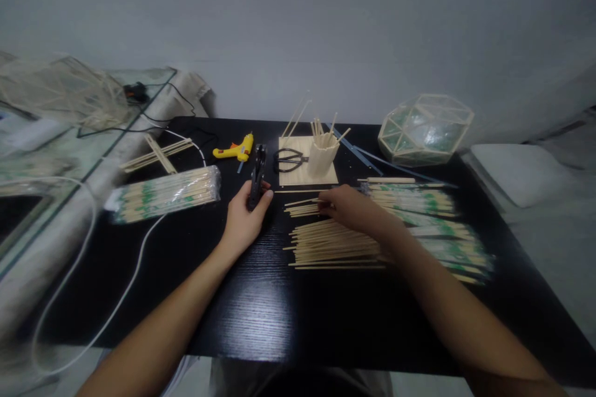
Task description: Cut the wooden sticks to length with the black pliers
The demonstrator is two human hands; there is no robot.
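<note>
Thin, light-brown wooden sticks (326, 242) lie in a pile on the black table (251, 316), with a smaller bunch (302, 208) just above the pile. At the left, a clear plastic bag with green marks (167, 194) is full of sticks. Some loose sticks (158, 155) lie crossed behind it. Next is a yellow glue gun (236, 149). The left hand (243, 217) is curled shut around a black hand tool (257, 177), which points up and away. A square, light wooden board (298, 178) has black scissors (289, 160) on it. A light wooden cup (322, 160) stands on the board too, with sticks poking out of its top. The right hand (352, 208) has bent fingers and touches the small bunch; I cannot tell if it grips any. More clear, green-marked bags (433, 229) lie at the right, full of sticks. Behind them sits a see-through, many-sided shape with stick edges (424, 130); what is inside is hard to tell.
</note>
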